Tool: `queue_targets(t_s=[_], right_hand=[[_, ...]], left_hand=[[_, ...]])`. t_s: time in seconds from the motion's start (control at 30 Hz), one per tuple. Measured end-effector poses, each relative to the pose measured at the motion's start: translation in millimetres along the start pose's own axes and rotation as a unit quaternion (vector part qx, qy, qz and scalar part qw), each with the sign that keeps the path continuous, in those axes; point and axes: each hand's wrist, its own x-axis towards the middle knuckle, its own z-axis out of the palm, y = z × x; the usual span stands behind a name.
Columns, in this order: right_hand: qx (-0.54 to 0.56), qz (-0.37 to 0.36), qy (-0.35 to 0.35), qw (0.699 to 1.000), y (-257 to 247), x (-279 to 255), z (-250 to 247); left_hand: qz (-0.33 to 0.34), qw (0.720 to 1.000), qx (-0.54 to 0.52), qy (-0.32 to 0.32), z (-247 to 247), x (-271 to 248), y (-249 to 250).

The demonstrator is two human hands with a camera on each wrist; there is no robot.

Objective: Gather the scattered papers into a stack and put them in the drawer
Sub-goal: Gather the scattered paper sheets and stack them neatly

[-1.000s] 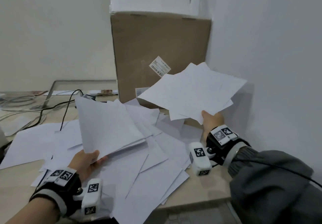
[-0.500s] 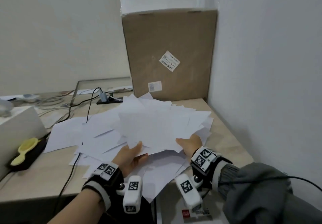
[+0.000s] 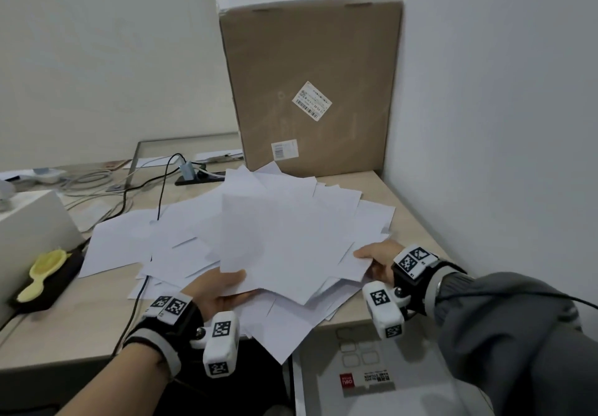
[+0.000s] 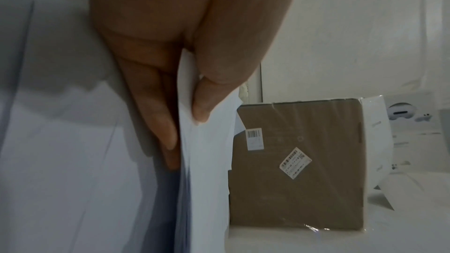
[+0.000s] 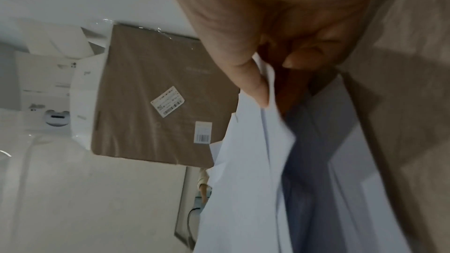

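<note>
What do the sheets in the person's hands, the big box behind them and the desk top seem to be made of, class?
Sheets: thin matte white paper; they bend and fan out.
Big box: brown corrugated cardboard, likely, matte; glossy wrinkles in the wrist views suggest a clear film wrap.
Desk top: pale wood-grain surface, probably laminate.

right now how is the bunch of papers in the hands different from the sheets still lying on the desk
The held papers are pinched at their near edge by the left hand and the right hand; the loose sheets are touched by neither hand. The held papers overlap in one rough, fanned bundle; the loose sheets spread out flat toward the left, and a black cable crosses them. Both are plain white paper, and neither is squared into a neat stack.
</note>
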Motion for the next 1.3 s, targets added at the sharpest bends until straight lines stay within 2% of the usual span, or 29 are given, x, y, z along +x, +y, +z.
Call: queue_targets(t_s=[0.1,0.23,0.37,0.43,0.5,0.67,0.77,0.93,1.03,1.13,1.23,1.3], right_hand=[[-0.049,-0.05,0.071,0.995,-8.1,-5.1,-15.5],[0.063,-0.157,0.175,0.97,-24.1,-16.2,-30.5],[0.1,-0.199,0.216,0.951,-50.9,-29.0,-35.3],[0.126,-0.222,0.205,0.945,-64.2,-35.8,-31.9],[0.133,-0.211,0.161,0.955,-70.4,-39.8,-22.7],[0.07,-0.17,0.034,0.982,-58.6,-39.1,5.1],[0.057,-0.166,0.013,0.984,-53.9,-39.2,16.6],[0.065,-0.183,-0.03,0.98,-74.2,-41.4,25.6],[0.024,-0.189,-0.013,0.982,-72.9,-40.9,34.8],[-0.078,-0.163,0.032,0.983,-50.6,-31.3,43.7],[-0.235,-0.156,0.039,0.959,-27.9,-25.3,47.5],[-0.273,-0.16,0.036,0.948,-24.2,-22.0,47.7]], left_hand=[[-0.006,0.999,0.032,-0.005,-8.9,-3.3,6.0],[-0.006,0.999,0.041,0.006,-16.4,-4.6,10.1],[-0.003,0.999,0.042,0.033,-12.8,-3.9,10.5],[-0.005,0.999,0.042,0.032,-9.8,-6.6,10.3],[-0.006,0.999,0.039,0.025,-9.7,-8.6,10.0],[0.002,0.999,0.015,0.03,-12.1,-6.7,8.5],[0.005,0.999,0.002,0.031,-13.1,-3.9,7.7],[0.004,1.0,-0.016,0.024,-13.9,-2.1,6.6],[0.014,1.0,-0.015,0.021,-13.3,-2.9,5.5],[0.021,1.0,-0.012,0.019,-13.8,-3.0,4.8],[0.028,0.999,-0.02,0.012,-16.1,-1.5,3.4],[0.035,0.999,-0.022,0.008,-18.8,-0.2,2.1]])
